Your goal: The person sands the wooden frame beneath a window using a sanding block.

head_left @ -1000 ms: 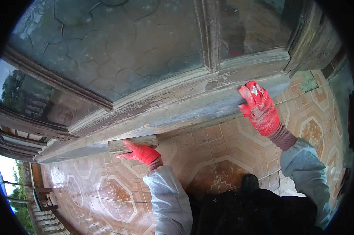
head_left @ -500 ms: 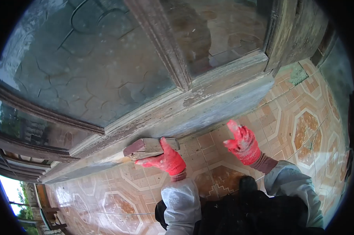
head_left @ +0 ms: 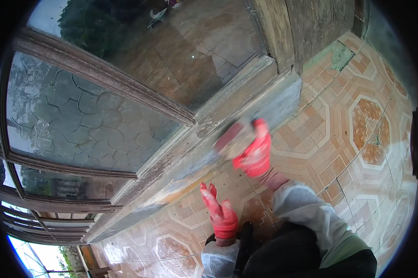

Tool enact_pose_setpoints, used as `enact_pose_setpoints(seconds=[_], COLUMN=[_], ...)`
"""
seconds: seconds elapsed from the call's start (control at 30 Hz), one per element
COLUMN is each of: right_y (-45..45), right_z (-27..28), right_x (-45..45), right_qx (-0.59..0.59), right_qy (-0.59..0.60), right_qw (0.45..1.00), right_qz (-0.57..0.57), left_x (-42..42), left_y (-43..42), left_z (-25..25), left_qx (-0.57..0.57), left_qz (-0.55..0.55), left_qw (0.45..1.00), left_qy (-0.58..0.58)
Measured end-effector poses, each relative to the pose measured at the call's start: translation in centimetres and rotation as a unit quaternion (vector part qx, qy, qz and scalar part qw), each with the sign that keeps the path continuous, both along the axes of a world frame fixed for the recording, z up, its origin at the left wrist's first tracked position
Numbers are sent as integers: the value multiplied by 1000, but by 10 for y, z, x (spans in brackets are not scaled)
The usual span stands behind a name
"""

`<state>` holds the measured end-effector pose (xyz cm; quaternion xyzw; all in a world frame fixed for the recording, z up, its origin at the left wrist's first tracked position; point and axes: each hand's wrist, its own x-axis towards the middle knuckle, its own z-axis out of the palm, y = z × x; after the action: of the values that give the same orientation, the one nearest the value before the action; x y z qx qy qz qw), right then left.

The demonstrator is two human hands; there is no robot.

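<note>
My right hand (head_left: 257,152), in a red glove, is closed around a weathered wooden block (head_left: 236,139) with a dull reddish face. Motion smears the block, which is held against or just in front of the grey sill face (head_left: 277,103) below the window frame; whether it touches cannot be seen. Lower and to the left, my left hand (head_left: 219,214) in the matching glove holds nothing. Its fingers are raised and apart, pointing toward the base of the wall.
Peeling wooden framing (head_left: 144,99) surrounds large glass panes (head_left: 88,116) with reflections. Patterned tiles (head_left: 306,162) cover the floor. A greenish broken patch (head_left: 342,56) lies near the far corner, by a wooden post (head_left: 306,28). A dark object (head_left: 416,143) stands at the right edge.
The wooden block has passed from my left hand to my right hand and moved right along the sill. My left hand has let go and dropped lower. The view has turned and shifted.
</note>
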<state>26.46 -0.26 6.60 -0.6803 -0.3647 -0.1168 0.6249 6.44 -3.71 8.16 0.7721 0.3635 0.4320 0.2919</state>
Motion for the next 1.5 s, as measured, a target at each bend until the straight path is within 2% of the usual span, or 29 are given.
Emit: enact_pose_setpoints(seconds=[0.03,0.1,0.17,0.23,0.33,0.4,0.43,0.47,0.5,0.6,0.63,0.67,0.7,0.77,0.83,0.87,0.9,0.93,0.97,1.03,1.1,1.17,1.23,1.27,1.3,1.37,1.4,1.43,1.5], right_y=[-3,4,18,35,45,37,29,20,12,6,6,12,19,22,13,5,-7,-19,-33,-42,-69,-61,-37,-31,-33,-34,-31,-45,-79], right_z=[15,-4,-12,-9,3,7,9,14,19,11,11,12,13,17,18,15,10,7,-4,2,19,35,41,46,49,57,42,42,25], right_x=[29,93,112,62,-43,-46,-24,6,41,126,119,98,61,-13,-43,-23,13,48,92,136,144,104,57,43,44,51,75,100,162], right_qx=[31,153,229,187,81,72,83,105,147,333,351,328,277,160,77,58,39,23,26,26,-100,-104,-108,-115,-113,-156,-146,-170,-219], right_qy=[116,297,395,336,101,-5,-4,43,145,426,447,446,407,269,132,91,52,12,-10,-45,-10,-231,-410,-473,-484,-566,-599,-598,-581], right_qw=[991,923,860,898,979,989,988,983,965,817,799,808,848,928,967,975,982,987,986,986,991,967,904,867,860,791,765,764,765], right_qz=[-51,-193,-229,-214,-158,-126,-130,-143,-163,-199,-196,-199,-196,-202,-204,-196,-177,-156,-162,-160,-93,-22,53,108,117,172,184,174,169], left_x=[-23,-68,-90,-70,-12,-2,-14,-37,-62,-130,-126,-116,-104,-59,-58,-87,-130,-170,-221,-341,-333,-300,-239,-229,-226,-227,-235,-238,-283], left_y=[-8,-23,-34,-33,-34,-25,-25,-28,-33,-53,-54,-53,-52,-52,-57,-67,-74,-86,-101,-125,-153,-143,-111,-95,-84,-86,-98,-117,-144], left_z=[1,-2,-22,-33,-14,6,14,20,24,25,24,22,24,36,62,77,82,97,100,89,107,115,129,129,126,137,143,151,128], left_qx=[2,-96,-133,-161,-117,-180,-178,-160,-143,-128,-130,-156,-177,-149,-132,-108,-90,-104,-60,-50,4,11,-26,-1,20,-9,40,5,-32], left_qz=[-2,55,91,120,139,131,134,166,195,257,256,246,236,181,174,182,227,320,375,463,492,434,399,384,363,313,335,334,344], left_qw=[1000,987,974,958,957,931,931,928,925,911,908,896,882,921,913,927,916,880,873,836,828,870,888,915,931,950,940,942,936], left_qy=[0,-118,-157,-206,-227,-290,-290,-291,-293,-297,-304,-336,-367,-312,-344,-309,-318,-335,-305,-292,-268,-235,-227,-123,-19,-10,49,-20,-64])
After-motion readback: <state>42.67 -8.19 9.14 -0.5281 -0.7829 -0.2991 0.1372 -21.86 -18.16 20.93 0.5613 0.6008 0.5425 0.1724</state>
